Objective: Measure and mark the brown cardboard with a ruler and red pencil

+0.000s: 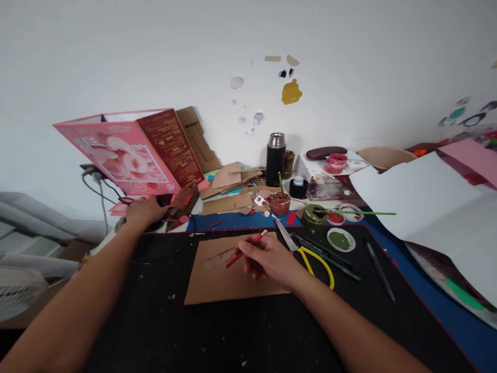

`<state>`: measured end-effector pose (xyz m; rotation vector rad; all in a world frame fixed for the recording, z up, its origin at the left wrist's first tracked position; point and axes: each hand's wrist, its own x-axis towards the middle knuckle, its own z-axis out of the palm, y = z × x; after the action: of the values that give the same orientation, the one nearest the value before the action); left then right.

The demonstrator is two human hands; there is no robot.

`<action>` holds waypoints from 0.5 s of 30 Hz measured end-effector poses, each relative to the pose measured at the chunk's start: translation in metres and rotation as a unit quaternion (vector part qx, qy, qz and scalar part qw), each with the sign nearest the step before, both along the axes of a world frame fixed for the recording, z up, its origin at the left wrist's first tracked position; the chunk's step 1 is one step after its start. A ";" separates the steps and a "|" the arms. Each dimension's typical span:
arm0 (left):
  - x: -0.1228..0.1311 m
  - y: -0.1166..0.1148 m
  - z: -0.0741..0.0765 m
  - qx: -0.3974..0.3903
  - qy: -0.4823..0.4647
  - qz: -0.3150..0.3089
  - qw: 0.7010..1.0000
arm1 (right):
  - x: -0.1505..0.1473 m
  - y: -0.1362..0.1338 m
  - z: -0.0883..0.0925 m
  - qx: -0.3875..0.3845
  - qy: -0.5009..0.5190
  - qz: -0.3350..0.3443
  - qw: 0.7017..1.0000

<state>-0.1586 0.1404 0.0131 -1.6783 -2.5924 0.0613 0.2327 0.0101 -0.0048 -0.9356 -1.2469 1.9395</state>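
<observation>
My right hand [267, 259] is closed round a red pencil [234, 260], its tip pointing down at a brown cardboard sheet [217, 287]. Faint dark smudges mark the sheet under the pencil. To the right of this hand lie scissors with yellow handles [328, 269]. My left hand [147, 211] is stretched to the far left edge of the mat, by the foot of a pink box [120, 160]. Its fingers curl at a dark object [164, 200], mostly covered by the hand. Reddish-brown painted pieces [182, 203] lie just right of it.
A black mat [163, 321] covers the table. Cardboard scraps [225, 203], a black flask [275, 163], a brown paint jar [280, 203] and a green paint jar [313, 217] with a brush across it stand behind. Pens [380, 272] lie right; cables [101, 197] hang left.
</observation>
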 end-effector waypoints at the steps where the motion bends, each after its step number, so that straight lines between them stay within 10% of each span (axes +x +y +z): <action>1: 0.001 0.000 0.001 0.002 -0.007 0.000 1.000 | 0.000 0.000 0.000 0.000 -0.002 0.004 1.000; 8: 0.007 -0.016 0.042 0.055 -0.077 -0.006 0.996 | 0.001 -0.001 0.001 -0.013 0.005 0.001 1.000; 15: 0.033 -0.088 0.084 0.288 -0.145 -0.107 0.941 | -0.001 0.000 -0.003 -0.018 0.017 -0.021 0.999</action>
<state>-0.1257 0.0527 0.0967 -1.8022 -2.2397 -0.9193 0.2321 0.0096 -0.0076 -0.9364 -1.1681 1.9436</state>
